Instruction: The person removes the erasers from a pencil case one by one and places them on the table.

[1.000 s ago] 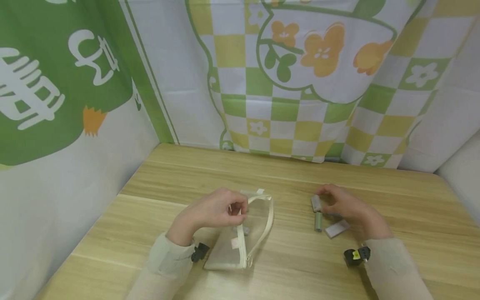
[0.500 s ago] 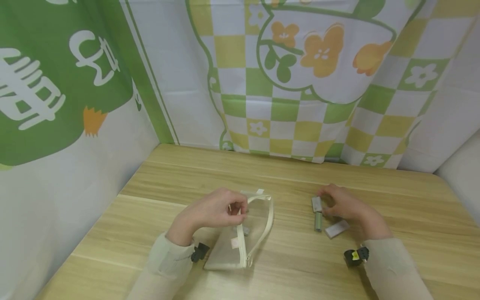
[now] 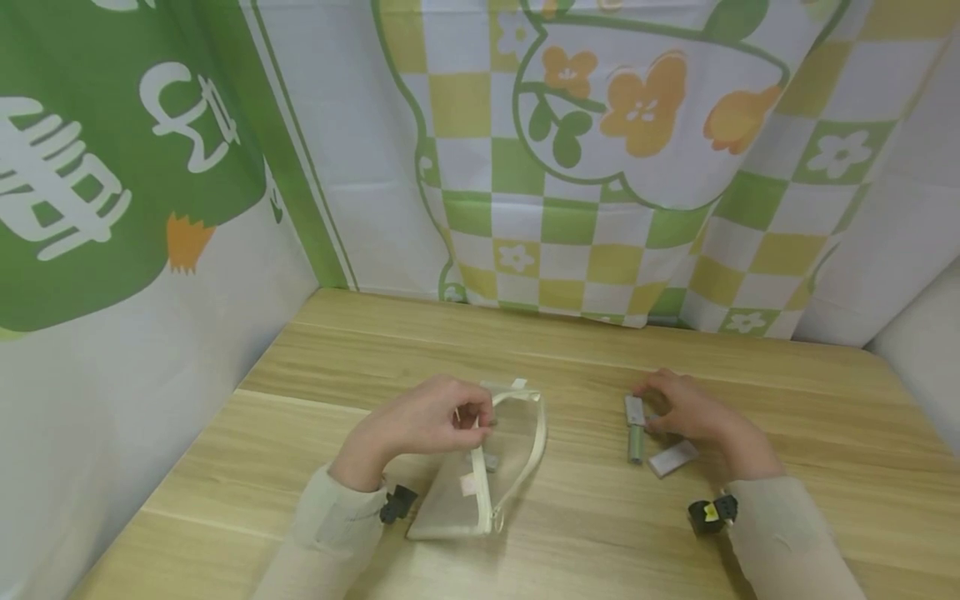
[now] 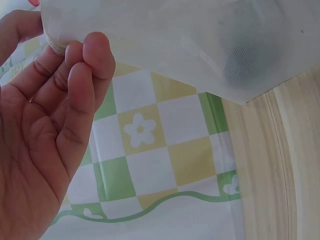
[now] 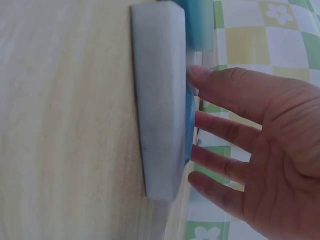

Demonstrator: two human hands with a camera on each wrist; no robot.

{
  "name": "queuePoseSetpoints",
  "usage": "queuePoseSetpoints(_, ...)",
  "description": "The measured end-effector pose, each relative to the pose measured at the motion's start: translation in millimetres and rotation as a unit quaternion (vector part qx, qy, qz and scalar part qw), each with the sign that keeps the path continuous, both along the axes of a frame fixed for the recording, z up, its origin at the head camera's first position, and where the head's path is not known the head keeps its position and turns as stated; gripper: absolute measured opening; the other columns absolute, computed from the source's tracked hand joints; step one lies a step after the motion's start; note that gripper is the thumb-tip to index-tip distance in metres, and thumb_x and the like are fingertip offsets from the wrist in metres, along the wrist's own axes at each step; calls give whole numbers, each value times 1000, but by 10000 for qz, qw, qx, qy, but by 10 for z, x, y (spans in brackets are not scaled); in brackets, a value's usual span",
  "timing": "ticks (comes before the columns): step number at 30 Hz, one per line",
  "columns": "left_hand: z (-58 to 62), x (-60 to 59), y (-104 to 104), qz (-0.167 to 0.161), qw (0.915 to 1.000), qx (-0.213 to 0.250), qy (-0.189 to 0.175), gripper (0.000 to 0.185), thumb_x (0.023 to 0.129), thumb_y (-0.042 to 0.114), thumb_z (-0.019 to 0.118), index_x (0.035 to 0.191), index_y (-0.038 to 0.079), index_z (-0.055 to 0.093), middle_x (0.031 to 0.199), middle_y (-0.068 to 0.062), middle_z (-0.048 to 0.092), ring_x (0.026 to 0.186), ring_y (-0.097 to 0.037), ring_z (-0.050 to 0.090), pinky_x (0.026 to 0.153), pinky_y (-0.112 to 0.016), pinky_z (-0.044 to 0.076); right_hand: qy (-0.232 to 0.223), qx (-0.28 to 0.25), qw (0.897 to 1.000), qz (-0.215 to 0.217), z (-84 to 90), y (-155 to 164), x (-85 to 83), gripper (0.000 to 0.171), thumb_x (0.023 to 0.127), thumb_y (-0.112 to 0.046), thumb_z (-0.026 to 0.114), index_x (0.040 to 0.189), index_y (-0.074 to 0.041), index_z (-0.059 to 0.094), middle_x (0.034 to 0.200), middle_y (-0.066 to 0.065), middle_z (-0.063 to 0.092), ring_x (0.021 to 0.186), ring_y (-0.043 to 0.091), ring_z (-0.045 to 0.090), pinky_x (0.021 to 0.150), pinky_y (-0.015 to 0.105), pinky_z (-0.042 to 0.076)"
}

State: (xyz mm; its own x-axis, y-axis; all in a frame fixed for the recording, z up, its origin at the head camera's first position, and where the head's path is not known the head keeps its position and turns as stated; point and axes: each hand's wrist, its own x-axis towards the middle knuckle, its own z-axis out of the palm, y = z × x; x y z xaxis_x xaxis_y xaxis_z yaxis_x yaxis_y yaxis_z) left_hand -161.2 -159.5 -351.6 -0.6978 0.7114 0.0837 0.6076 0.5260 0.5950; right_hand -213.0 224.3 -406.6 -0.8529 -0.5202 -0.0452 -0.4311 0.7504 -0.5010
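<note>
Mesh pouch and small blocks on the bench

My left hand point(image 3: 431, 421) pinches the rim of a translucent white mesh pouch point(image 3: 480, 483), zip edge cream, mouth lifted open, base lying on the bench; a small grey item shows through the mesh. My right hand point(image 3: 686, 410) touches a white-and-blue block point(image 5: 162, 97) lying flat, beside a green cylinder point(image 3: 636, 444) and another grey-white block point(image 3: 673, 457).

A makeshift recording booth set up around a desk is shown, rather than a lived-in room. A light wooden tabletop point(image 3: 570, 358) is enclosed at the back and on the left by hung cartoon-printed cloth backdrops point(image 3: 585, 158) in green, yellow and white checks with orange flowers. Small cameras are seen strapped to both wrists.
</note>
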Motion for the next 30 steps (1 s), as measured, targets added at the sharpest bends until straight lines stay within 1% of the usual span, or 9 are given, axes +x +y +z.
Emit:
queuePoseSetpoints(6, -3, -4, -3, -2, 10000, 2, -17, 8, 84, 10, 64, 81, 18, 63, 71, 9, 56, 63, -3, 48, 56, -18, 42, -44, -283, 9996, -67, -29, 42, 3, 37, 81, -6, 73, 116, 2, 64, 117, 22, 63, 114, 46, 56, 100, 64, 40)
queuePoseSetpoints(12, 5, -9, -8, 9, 10000, -25, -43, 7, 84, 11, 64, 82, 18, 63, 71, 9, 57, 64, -3, 49, 57, -18, 43, -47, -325, 9992, -209, -17, 64, 21, 37, 87, -11, 69, 121, 4, 61, 122, 26, 63, 117, 49, 56, 100, 64, 42)
queuePoseSetpoints(15, 10, -9, -7, 17, 10000, -23, -50, 8, 84, 11, 64, 82, 18, 63, 71, 9, 57, 64, -3, 49, 57, -18, 43, 4, -388, 9988, -312, -10, 63, 24, 38, 90, -11, 68, 123, 5, 59, 123, 26, 62, 116, 49, 56, 99, 63, 44)
queuePoseSetpoints(20, -1, -5, 0, 1, 10000, -15, -53, 8, 84, 10, 64, 81, 18, 62, 72, 9, 56, 65, -3, 50, 58, -19, 44, 115, -509, 9974, -504, 17, 40, 49, 38, 91, -8, 66, 126, 5, 57, 126, 25, 61, 117, 48, 54, 98, 62, 44)
queuePoseSetpoints(24, -8, -4, 7, -8, 10000, -27, -41, 9, 84, 11, 64, 80, 18, 61, 72, 9, 56, 65, -3, 50, 58, -18, 44, 225, -588, 9960, -638, 60, -5, 88, 37, 91, -7, 65, 125, 5, 57, 125, 26, 61, 115, 46, 55, 95, 61, 46)
queuePoseSetpoints(30, -2, -18, 13, -58, 10000, -27, -10, 7, 85, 11, 64, 81, 17, 62, 72, 9, 57, 65, -2, 50, 59, -18, 45, 509, -784, 9934, -659, 119, -128, 159, 37, 91, -7, 65, 125, 6, 57, 122, 26, 61, 110, 42, 58, 93, 58, 49)
